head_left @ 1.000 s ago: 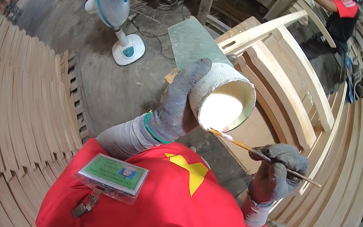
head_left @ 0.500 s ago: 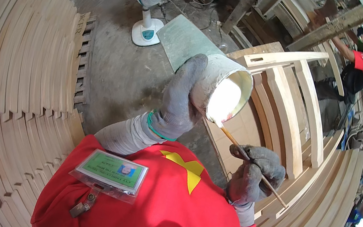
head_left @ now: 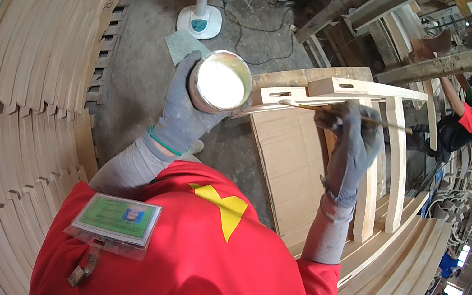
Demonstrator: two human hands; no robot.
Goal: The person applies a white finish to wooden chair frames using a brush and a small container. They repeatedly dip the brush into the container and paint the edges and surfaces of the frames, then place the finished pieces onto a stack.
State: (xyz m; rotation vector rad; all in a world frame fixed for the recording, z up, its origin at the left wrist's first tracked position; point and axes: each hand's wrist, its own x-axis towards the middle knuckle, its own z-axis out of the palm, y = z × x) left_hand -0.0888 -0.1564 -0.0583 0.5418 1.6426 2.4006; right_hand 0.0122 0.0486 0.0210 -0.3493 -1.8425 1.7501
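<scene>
My left hand, in a grey glove, grips a tub by its side, its mouth tipped toward me. Thick white liquid, perhaps glue, is inside. My gloved right hand pinches a thin wooden stick, blurred by motion and held almost level. The stick's white-coated tip is at the slotted end of a pale wooden rail; whether they touch I cannot tell. Beside it lies another slotted wooden piece, joined to curved wooden parts.
Tall stacks of curved wooden pieces stand at left; more boards lie at lower right. A flat panel sits under the work. Ahead are a fan and its cable. Another person in red and black is at far right.
The tub has moved left and away from the stick, its mouth turned more upward. My right hand has lifted the stick out of the tub and carried it forward to the slotted rail.
</scene>
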